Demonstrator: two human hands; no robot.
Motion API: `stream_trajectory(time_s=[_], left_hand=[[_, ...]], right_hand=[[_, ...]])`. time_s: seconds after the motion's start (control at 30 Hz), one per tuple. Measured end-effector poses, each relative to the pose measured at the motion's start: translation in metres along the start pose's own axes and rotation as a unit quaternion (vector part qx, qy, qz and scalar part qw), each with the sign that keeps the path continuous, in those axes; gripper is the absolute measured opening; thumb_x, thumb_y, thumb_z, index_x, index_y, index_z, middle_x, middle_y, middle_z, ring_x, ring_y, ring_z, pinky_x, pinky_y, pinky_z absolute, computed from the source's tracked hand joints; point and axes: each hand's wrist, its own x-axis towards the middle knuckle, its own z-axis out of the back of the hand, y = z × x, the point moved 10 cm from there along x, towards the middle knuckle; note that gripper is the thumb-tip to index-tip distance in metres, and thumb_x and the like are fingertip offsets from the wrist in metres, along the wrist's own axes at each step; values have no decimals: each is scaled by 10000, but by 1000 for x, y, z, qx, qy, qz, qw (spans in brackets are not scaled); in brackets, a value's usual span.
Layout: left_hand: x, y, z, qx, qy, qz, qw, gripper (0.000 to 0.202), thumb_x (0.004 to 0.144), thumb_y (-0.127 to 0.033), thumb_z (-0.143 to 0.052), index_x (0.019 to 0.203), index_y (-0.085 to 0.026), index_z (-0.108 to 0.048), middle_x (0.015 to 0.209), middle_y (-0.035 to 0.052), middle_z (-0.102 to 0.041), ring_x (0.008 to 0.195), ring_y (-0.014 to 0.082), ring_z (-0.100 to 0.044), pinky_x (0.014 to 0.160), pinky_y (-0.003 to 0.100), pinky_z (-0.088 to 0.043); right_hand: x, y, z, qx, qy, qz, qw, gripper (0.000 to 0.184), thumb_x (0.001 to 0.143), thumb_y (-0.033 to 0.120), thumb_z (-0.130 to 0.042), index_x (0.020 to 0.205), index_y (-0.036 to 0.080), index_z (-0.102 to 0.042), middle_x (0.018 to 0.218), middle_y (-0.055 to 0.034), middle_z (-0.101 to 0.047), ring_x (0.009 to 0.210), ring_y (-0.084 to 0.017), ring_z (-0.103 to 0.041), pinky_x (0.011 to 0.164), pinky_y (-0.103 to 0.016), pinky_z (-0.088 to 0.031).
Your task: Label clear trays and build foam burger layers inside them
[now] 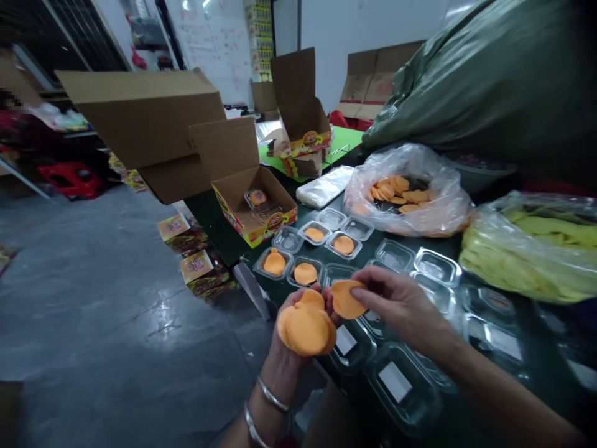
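My left hand (291, 336) is closed round a small stack of flat orange discs (308, 328), held over the near edge of a dark table (219, 230). My right hand (396, 298) pinches one orange disc (346, 298) just right of the stack. Rows of small clear plastic trays (396, 255) lie beneath and beyond my hands. Several of the far trays hold an orange disc (305, 273); those close to me hold white slips.
A clear bag of orange discs (405, 193) and a bag of yellow pieces (536, 249) lie at the back right. An open printed carton (254, 208) and big brown boxes (149, 124) stand left. A green sack (489, 81) looms right. Grey floor lies left.
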Motion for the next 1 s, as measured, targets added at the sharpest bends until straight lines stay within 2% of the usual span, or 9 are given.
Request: stream_trajectory(time_s=[0.1, 0.23, 0.33, 0.5, 0.57, 0.7, 0.83, 0.9, 1.0], left_hand=[[-11, -4, 5, -80, -14, -11, 997, 194, 834, -258, -491, 878, -118, -619, 875, 88, -663, 814, 173, -663, 743, 285, -546], [-16, -14, 8, -105, -2, -44, 994, 182, 834, -235, -498, 864, -116, -633, 877, 94, -651, 803, 168, -650, 710, 269, -545], [-11, -15, 3, -97, 8, -65, 993, 158, 820, -214, -512, 831, -120, -638, 846, 84, -652, 789, 164, -647, 735, 281, -542], [4, -1, -11, -81, -1, -84, 993, 166, 817, -205, -503, 796, -135, -652, 810, 67, -669, 754, 168, -649, 766, 307, -534], [9, 13, -14, -73, -23, -70, 995, 222, 852, -240, -472, 793, -132, -657, 817, 77, -684, 767, 185, -658, 790, 332, -530], [14, 53, -18, -14, -51, -5, 999, 320, 894, -335, -445, 844, -114, -671, 814, 103, -707, 792, 227, -679, 797, 371, -527], [9, 94, -33, 20, -1, 77, 997, 329, 863, -408, -532, 933, -118, -671, 807, 86, -716, 759, 227, -682, 810, 407, -519], [7, 106, -34, 26, -6, 107, 994, 344, 855, -425, -549, 978, -122, -656, 864, 98, -718, 785, 243, -683, 788, 417, -524], [7, 109, -26, 47, -46, 124, 990, 297, 850, -390, -568, 1003, -145, -632, 901, 103, -710, 783, 250, -677, 667, 368, -535]], right_hand=[[-9, -25, 4, -26, -2, -36, 999, 188, 773, 401, -590, 774, 216, -621, 671, 6, -599, 611, -162, -537, 548, -268, -422], [-18, -42, -17, -260, 39, -2, 965, 60, 780, 227, -563, 801, 211, -616, 753, -38, -648, 695, -208, -585, 629, -320, -447], [-27, -14, -21, -341, -13, 96, 935, 132, 815, 199, -553, 923, 205, -629, 936, -97, -658, 865, -260, -604, 752, -389, -479], [-58, 39, -45, -260, 48, 217, 940, 469, 777, 179, -665, 1225, 214, -526, 1202, -118, -590, 1043, -264, -566, 891, -400, -498], [-62, 46, -45, -278, 55, 228, 931, 400, 778, 124, -647, 1164, 197, -575, 1164, -118, -615, 1051, -279, -547, 936, -453, -466], [-50, 24, -13, -152, 82, 125, 977, 97, 852, 188, -566, 889, 189, -655, 890, -53, -665, 846, -208, -596, 788, -356, -504], [-43, -27, 39, 98, 49, -74, 991, 223, 822, 387, -596, 852, 171, -645, 713, 2, -616, 602, -138, -574, 535, -238, -467], [-43, -42, 65, 129, 5, -105, 986, 296, 777, 459, -633, 828, 168, -637, 690, 8, -609, 562, -129, -554, 507, -235, -450], [-44, -47, 97, 57, -61, -84, 993, 308, 785, 483, -623, 820, 178, -648, 690, 1, -622, 581, -135, -548, 524, -243, -439]])
